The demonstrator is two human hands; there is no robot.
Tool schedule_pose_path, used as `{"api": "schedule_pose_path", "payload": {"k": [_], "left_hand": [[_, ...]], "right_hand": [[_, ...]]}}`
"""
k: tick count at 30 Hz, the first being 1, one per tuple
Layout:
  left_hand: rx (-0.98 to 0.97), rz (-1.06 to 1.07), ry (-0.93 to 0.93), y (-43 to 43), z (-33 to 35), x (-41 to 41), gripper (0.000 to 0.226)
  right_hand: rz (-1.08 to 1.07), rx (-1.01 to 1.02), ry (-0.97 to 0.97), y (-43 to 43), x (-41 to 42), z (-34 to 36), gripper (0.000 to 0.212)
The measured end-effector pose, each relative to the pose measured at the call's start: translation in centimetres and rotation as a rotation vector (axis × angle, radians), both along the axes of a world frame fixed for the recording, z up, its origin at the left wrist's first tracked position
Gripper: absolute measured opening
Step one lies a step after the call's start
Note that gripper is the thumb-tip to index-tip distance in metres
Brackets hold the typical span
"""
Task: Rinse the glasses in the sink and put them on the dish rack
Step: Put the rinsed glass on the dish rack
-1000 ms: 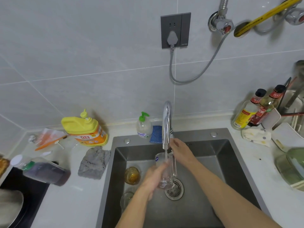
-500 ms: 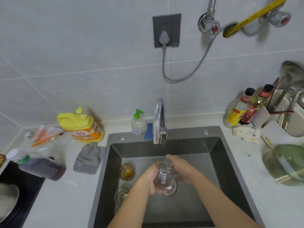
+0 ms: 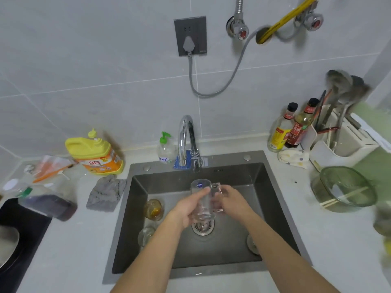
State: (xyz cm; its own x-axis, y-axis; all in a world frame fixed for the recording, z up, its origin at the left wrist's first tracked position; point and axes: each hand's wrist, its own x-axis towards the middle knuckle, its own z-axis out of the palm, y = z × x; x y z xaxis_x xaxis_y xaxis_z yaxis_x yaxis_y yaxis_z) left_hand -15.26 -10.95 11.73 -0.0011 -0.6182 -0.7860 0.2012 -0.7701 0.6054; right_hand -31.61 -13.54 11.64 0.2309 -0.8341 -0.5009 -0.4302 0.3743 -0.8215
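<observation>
The mug (image 3: 202,190) has risen toward the tap (image 3: 186,140), above the drain of the sink (image 3: 232,160). The left hand (image 3: 187,210) wraps its body and the right hand (image 3: 231,200) grips the handle. Best to tip it out fully, then carry it by the handle, clear of the glasses (image 3: 153,209) at the left.

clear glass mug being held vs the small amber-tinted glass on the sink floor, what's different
The clear glass mug is held above the drain by the left hand and right hand; the small amber-tinted glass sits untouched on the sink floor. The mug is colourless with a handle and blue sticker; the amber-tinted glass shows no handle. Both are glass.
</observation>
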Motion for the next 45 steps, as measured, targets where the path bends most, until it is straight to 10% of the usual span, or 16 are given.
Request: {"api": "schedule_pose_path", "payload": {"k": [16, 29, 45], "left_hand": [[-0.748, -0.508, -0.073, 3.3, 1.1, -2.5, 0.076], [-0.756, -0.969, 0.223, 15.3, 4.9, -17.0, 0.081], [-0.831, -1.473, 0.325, 51.2, 7.9, -37.0, 0.074]], "right_hand": [[-0.658, -0.209, -0.054, 13.5, -1.7, 2.3, 0.029], [-1.230, -0.341, -0.019, 31.2, -10.1, 5.9, 0.038], [-1.695, -0.374, 0.158, 69.8, -22.1, 7.5, 0.054]]}}
